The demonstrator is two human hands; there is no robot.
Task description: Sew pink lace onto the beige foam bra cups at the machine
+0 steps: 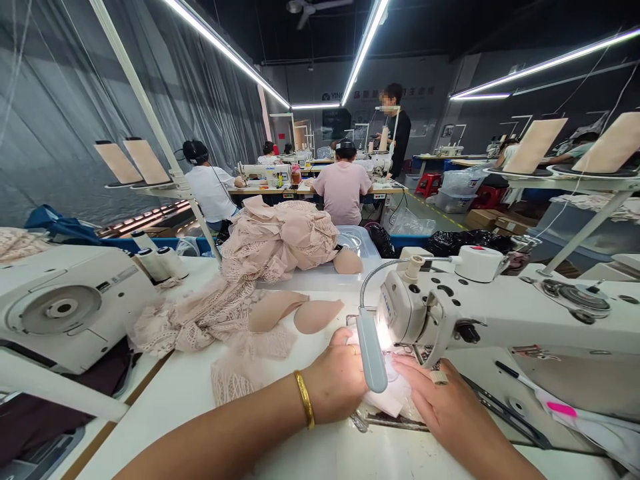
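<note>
In the head view, the person's two hands rest on the white table (200,413) at the needle end of a white sewing machine (500,313). Under them lies a pale piece of fabric (395,399), lit by a small gooseneck lamp (371,353) fixed to the machine's head.

The left hand (336,380) wears a gold bangle (305,399) at the wrist and a ring. It sits knuckles up at the fabric's left edge. The lamp head covers its fingertips, so I cannot tell whether they pinch the cloth or only press on it.

The right hand (440,400) lies flat and spread, palm down on the fabric. Its fingers point toward the needle area, and one carries a pale band. It grips nothing.

Just beyond the left hand lies a scrap of pink lace (240,373). Past that lie two beige foam cups (273,310) side by side, touching a large heap of pink lace garments (275,243). A clear plastic bin (356,241) stands behind the heap.

At the left edge sits a second sewing machine (65,307), with thread spools (160,263) lying near it and two thread cones (133,161) on a stand above.

Farther back, a person in a white top (213,190) and a person in a pink top (343,190) sit at other machines. A person in black (397,133) stands near them.
</note>
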